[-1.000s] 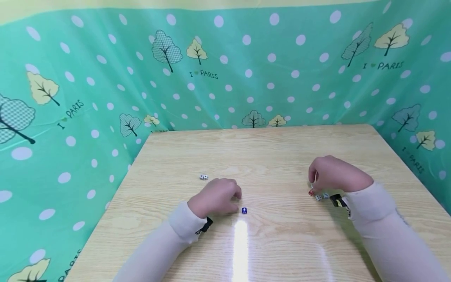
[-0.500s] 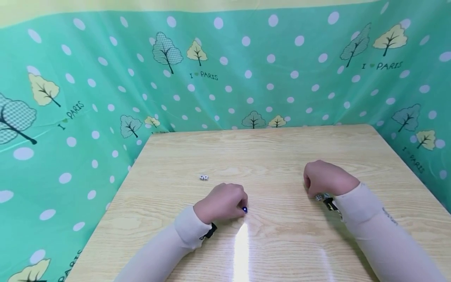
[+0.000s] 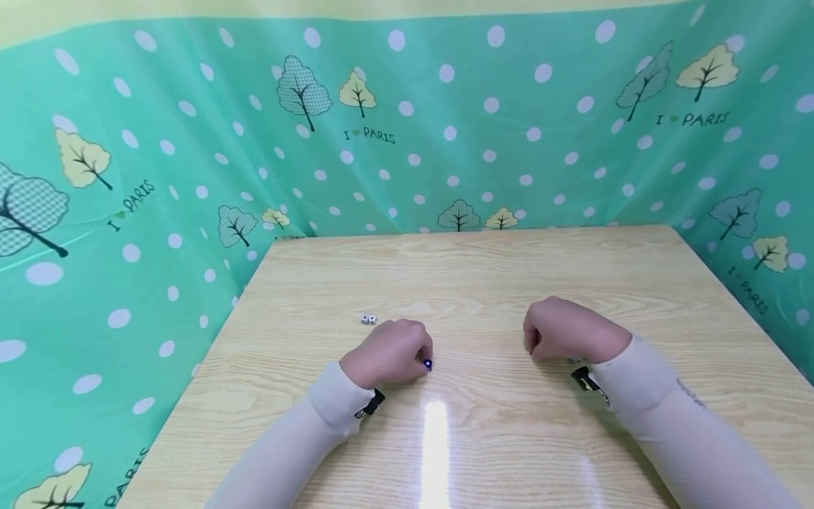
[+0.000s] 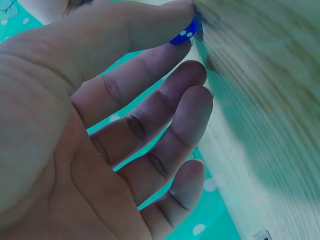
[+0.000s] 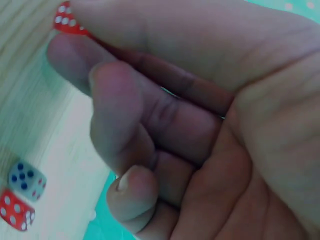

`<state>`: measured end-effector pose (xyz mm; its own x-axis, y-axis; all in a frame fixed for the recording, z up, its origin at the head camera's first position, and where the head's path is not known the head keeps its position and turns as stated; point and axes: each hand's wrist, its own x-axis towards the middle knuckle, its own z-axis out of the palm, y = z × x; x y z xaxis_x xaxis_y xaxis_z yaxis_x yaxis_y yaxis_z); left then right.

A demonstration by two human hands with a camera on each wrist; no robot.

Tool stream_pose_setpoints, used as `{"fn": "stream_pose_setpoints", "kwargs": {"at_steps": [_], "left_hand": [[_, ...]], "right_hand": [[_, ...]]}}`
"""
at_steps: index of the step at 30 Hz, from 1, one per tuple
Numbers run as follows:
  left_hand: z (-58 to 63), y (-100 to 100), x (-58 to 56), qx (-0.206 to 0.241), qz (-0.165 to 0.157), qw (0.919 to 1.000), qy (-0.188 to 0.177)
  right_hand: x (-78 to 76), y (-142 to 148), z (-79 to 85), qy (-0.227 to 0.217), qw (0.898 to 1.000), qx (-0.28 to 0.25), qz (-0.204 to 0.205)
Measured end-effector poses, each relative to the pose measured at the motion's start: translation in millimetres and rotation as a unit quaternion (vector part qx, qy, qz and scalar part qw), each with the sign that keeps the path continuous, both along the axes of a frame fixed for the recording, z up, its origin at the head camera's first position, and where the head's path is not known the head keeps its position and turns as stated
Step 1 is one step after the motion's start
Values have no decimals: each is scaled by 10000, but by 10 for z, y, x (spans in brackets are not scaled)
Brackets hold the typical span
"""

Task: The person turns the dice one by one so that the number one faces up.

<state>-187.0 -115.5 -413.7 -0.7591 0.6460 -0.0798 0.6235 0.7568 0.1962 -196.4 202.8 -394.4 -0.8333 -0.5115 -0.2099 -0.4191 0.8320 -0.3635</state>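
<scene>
My left hand (image 3: 389, 353) pinches a blue die (image 3: 428, 365) between thumb and fingertip, low over the table. In the left wrist view the blue die (image 4: 184, 34) shows white pips, and the other fingers are loosely bent. My right hand (image 3: 572, 330) is at the right, and a red die (image 5: 69, 20) with white pips is pinched at its thumb tip in the right wrist view. Near that hand lie a whitish die (image 5: 26, 179) and another red die (image 5: 17, 210), side by side. In the head view the right hand mostly hides these dice.
Two white dice (image 3: 369, 319) sit together beyond my left hand. The wooden table (image 3: 331, 276) has a bright light streak near its front. A green dotted cloth (image 3: 445, 141) hangs behind the table and at its sides.
My left hand has taken the blue die in a pinch and shifted it slightly left and farther away. My right hand has moved left from the group of dice.
</scene>
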Motion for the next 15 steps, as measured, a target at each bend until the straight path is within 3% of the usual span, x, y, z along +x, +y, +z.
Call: {"fn": "stream_pose_setpoints", "kwargs": {"at_steps": [15], "left_hand": [[31,-81,-62,148,369,9983,-419]], "right_hand": [[5,-198,-138,357,9964,-397,666]]}}
